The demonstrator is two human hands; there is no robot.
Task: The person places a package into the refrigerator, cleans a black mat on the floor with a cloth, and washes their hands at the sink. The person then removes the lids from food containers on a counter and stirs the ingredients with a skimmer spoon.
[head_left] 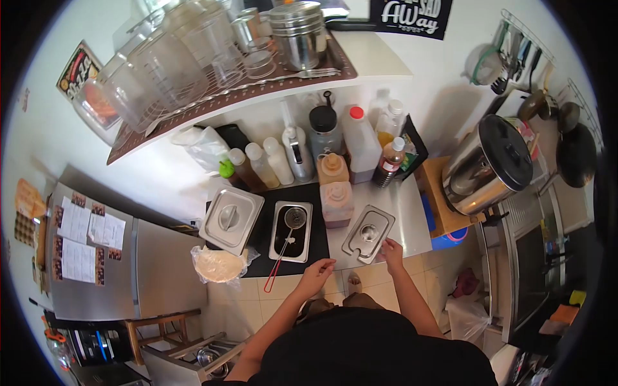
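Note:
My right hand (392, 253) has its fingers closed at the near right corner of a slotted stainless steel lid (380, 224), which lies tilted on the steel counter. My left hand (315, 276) is at the counter's front edge, its fingers curled together with nothing visible in them. Just beyond it, a narrow steel food pan (301, 251) holds dark contents. A small round strainer (295, 219) with a red handle rests across that pan. Left of it is a larger steel pan lid (232, 220) with a raised handle.
A bag of pale food (219, 264) lies at the front left. Squeeze bottles (337, 202) and a red-capped jug (362, 145) stand behind. A large steel urn (487, 166) is on the right, under a wall rack. Glass jars (168, 67) line the overhead shelf.

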